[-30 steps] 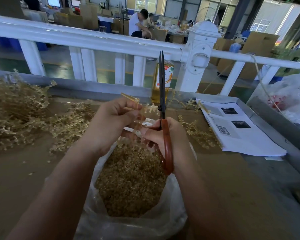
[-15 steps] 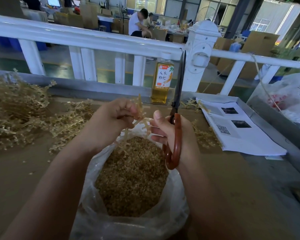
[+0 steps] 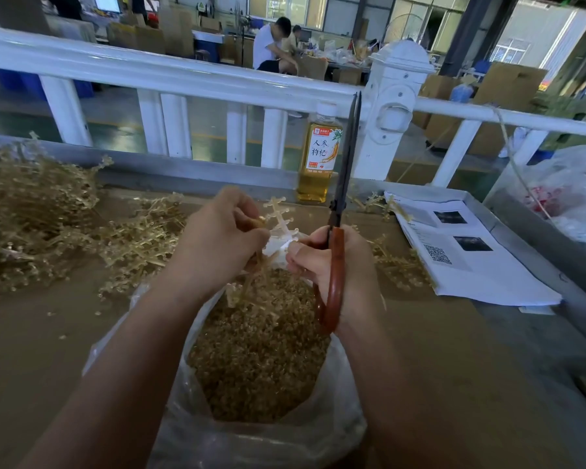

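Note:
My left hand (image 3: 219, 238) pinches a pale branched plastic sprig (image 3: 279, 220) over an open clear plastic bag (image 3: 251, 438) filled with small tan cut pieces (image 3: 257, 360). My right hand (image 3: 335, 265) grips the red handles of scissors (image 3: 344, 184), whose dark blades point straight up and are closed. The right thumb lies close beside the sprig. Both hands hover just above the bag's mouth.
A heap of uncut tan sprigs (image 3: 38, 218) covers the left of the brown table (image 3: 31, 350). A bottle of amber drink (image 3: 318, 157) stands by the white railing (image 3: 183, 76). Printed papers (image 3: 464, 258) lie right; a plastic bag (image 3: 569, 198) sits far right.
The scissors swung from leaning right to nearly upright, with blades closed. The sprig in my left hand turned and now sticks up between the two hands.

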The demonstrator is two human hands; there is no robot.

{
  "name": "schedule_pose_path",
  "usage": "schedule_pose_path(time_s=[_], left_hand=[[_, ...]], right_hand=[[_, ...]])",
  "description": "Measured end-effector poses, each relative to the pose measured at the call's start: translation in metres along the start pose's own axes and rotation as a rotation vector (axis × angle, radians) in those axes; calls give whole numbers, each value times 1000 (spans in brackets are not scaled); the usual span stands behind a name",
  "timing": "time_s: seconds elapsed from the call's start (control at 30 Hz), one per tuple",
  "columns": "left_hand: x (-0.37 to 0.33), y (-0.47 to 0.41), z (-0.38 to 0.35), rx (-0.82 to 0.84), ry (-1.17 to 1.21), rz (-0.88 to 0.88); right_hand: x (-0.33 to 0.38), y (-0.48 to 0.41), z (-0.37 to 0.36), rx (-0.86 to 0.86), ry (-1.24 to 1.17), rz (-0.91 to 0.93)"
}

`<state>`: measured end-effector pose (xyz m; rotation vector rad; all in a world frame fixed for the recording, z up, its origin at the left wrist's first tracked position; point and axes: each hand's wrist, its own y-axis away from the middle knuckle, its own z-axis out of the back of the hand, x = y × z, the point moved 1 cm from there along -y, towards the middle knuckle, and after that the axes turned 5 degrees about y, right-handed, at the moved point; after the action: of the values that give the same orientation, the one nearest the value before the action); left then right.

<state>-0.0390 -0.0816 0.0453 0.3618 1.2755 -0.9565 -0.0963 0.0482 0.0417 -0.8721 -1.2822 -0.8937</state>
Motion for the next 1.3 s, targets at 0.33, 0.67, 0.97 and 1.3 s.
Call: schedule_pose_path(time_s=[0.33,0.67,0.97,1.3], left_hand=[[-17,10,5,40,221,-41],[-26,15,-1,191,113,-197],[-22,15,-3,253,-174,-348],[-20,14,-4,229,-167,-424]], right_hand=[[2,4,1,-22,-297,32],[-2,-3,2,-45,-388,-3],[1,0,3,-26,-431,-13],[2,2,4,63,-408,-38]])
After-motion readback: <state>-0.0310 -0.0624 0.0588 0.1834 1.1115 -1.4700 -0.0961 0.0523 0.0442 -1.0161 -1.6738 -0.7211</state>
